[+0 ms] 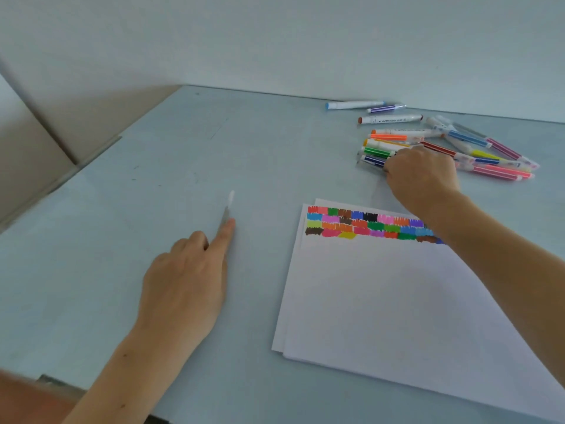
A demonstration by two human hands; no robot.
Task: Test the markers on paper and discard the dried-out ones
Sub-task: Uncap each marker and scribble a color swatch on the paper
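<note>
Right hand (pixel 420 172) fingers curled onto the dark blue marker (pixel 373 160) in the marker pile (pixel 443 145) beyond the swatched paper (pixel 397 301). Left hand (pixel 186 276) touches a pale marker (pixel 227 209), forefinger extended

I saw the paper (pixel 412 301) on the table (pixel 153 166) at my right, the markers (pixel 443 142) behind it, and one marker (pixel 227 209) alone, left of the paper.
</note>
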